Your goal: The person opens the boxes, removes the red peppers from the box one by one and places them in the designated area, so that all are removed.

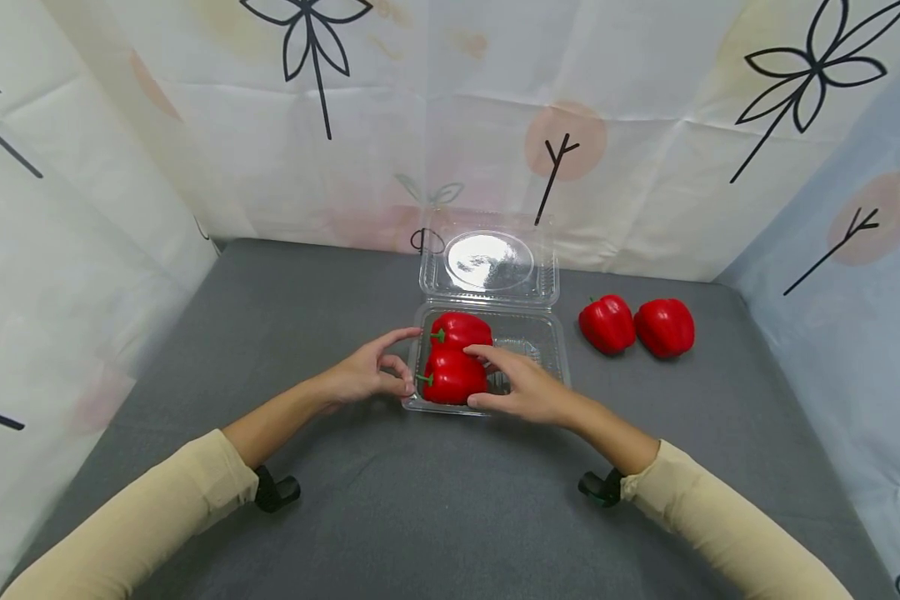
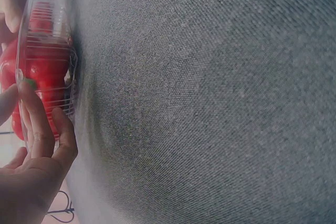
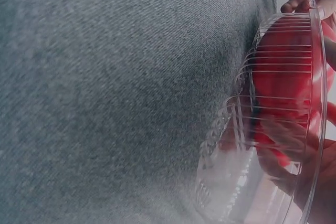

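Note:
A clear plastic clamshell container (image 1: 528, 329) stands with its lid raised at the back. Two red bell peppers with green stems sit in its left half, a rear pepper (image 1: 465, 327) and a front pepper (image 1: 453, 377). My right hand (image 1: 528, 387) holds the front pepper from its right side, thumb at the near side and fingers over the top. Through the clear wall in the right wrist view, fingers (image 3: 278, 166) show inside the container. At the container's left edge, my left hand (image 1: 363, 371) pinches the rim, its fingers (image 2: 37, 119) against the outer wall.
Two more red peppers lie on the grey cloth right of the container, one (image 1: 607, 324) beside the other (image 1: 665, 327). The lid (image 1: 487, 267) reaches back toward the patterned curtain (image 1: 480, 167). Curtains also border the table (image 1: 330, 283) on both sides.

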Available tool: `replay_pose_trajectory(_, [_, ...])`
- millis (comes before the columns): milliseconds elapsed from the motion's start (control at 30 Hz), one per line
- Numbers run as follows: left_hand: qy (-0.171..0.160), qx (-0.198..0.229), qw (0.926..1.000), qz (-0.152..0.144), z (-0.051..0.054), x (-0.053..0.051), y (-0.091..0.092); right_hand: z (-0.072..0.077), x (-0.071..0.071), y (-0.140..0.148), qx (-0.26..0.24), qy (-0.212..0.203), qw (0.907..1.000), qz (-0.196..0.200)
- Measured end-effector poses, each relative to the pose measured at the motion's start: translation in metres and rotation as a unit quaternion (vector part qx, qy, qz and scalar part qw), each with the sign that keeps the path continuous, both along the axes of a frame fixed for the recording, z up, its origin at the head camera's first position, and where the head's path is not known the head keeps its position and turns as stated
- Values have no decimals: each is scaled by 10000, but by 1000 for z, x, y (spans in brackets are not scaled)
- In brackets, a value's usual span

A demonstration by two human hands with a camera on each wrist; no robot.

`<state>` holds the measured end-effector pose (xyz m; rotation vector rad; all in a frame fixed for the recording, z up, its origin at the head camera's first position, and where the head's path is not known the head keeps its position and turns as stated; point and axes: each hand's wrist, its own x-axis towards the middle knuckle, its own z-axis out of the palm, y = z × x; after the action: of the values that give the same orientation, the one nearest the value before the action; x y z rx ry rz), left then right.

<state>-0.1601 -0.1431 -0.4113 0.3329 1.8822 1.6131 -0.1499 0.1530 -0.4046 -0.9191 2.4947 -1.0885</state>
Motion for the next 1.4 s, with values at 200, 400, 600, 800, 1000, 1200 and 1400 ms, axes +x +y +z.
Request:
replay_pose_trajectory(200, [-5,-33,10000,11,0,0,0,-2,-2,-6,-16,20,10000,-2])
replay_pose_trajectory(400, [-30,-52,10000,38,-1,0,0,-4,-2,-8,26,50,10000,-23])
replay_pose_trajectory(600, [-16,-37,10000,23,-3,0,0,-5,-2,-8,165,242,9996,2])
replay_pose_trajectory(800, [-14,-7,10000,10,-2,0,0,-6,-3,-8,93,387,9992,15])
replay_pose_trajectory(1000, [-33,21,10000,-3,-2,-1,0,-4,-2,-9,167,546,9984,24])
replay_pose_trajectory(1200, [-92,34,10000,3,-1,-1,0,0,0,-9,242,574,9981,4])
replay_pose_trajectory(1400, [-100,40,9999,7,1,0,0,3,0,-6,264,629,9977,-62])
